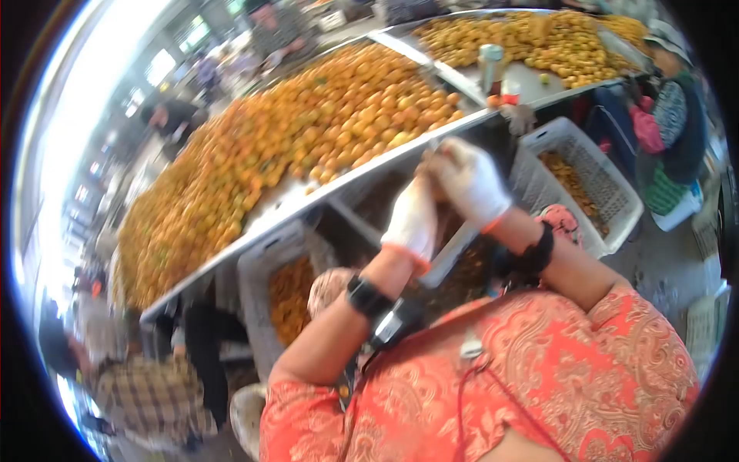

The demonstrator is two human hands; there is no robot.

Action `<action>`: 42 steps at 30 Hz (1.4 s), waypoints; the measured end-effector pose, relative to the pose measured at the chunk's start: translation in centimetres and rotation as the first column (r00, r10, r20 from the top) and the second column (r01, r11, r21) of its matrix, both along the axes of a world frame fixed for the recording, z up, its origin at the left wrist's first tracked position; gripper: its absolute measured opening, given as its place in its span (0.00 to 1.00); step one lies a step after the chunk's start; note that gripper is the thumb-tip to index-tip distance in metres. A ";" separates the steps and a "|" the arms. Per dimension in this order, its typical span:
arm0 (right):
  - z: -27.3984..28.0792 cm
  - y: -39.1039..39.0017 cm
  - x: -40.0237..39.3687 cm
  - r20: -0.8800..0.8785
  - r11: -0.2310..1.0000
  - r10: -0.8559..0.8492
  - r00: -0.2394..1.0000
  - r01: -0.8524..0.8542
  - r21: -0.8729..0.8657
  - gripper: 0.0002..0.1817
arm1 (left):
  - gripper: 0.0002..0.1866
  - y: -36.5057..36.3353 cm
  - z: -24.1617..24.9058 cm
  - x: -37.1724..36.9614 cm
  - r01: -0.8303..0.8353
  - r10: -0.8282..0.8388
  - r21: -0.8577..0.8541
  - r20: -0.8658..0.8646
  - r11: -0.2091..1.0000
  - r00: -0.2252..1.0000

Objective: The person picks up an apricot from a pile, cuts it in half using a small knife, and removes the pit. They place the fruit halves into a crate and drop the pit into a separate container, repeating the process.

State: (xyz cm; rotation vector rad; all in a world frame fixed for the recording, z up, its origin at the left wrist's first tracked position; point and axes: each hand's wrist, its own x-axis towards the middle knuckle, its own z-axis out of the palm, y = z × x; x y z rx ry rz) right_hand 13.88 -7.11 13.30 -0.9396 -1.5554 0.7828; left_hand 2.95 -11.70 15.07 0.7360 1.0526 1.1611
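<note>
My left hand [412, 212] and my right hand [471, 183] wear white gloves with orange cuffs. They meet in front of the metal table's edge, fingers bent and closed together. Something small and brownish may be between the fingertips, but blur and the gloves hide what it is. Below the hands stands a pale plastic crate [450, 258], mostly covered by my arms. Just beyond them, a large heap of round orange fruits [346, 115] lies on the metal table [281, 206].
A white crate [620, 192] with orange-brown pieces stands on the right; another crate [254, 281] is at left. A jar [490, 69] stands on the table rim. More fruits [531, 42] lie in the far section. A person [670, 115] sits right; other people are around the table.
</note>
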 end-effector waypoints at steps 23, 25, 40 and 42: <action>-8.7 7.6 -11.2 0.495 0.979 -0.194 0.847 0.201 0.039 0.11 | 0.35 9.3 -14.1 -6.4 -0.191 0.321 -0.271 0.604 0.944 0.729; -9.3 7.8 -11.2 0.567 0.984 -0.179 0.804 0.156 0.088 0.11 | 0.34 8.7 -13.2 -6.7 -0.146 0.319 -0.326 0.582 0.934 0.748; -7.5 6.7 -11.2 0.429 0.980 -0.198 0.882 0.166 0.112 0.10 | 0.28 8.4 -14.9 -7.6 -0.164 0.221 -0.148 0.694 0.975 0.685; -8.3 7.3 -11.2 0.448 0.988 -0.135 0.884 0.089 0.123 0.12 | 0.30 7.0 -13.3 -7.3 -0.142 0.273 -0.247 0.654 0.959 0.706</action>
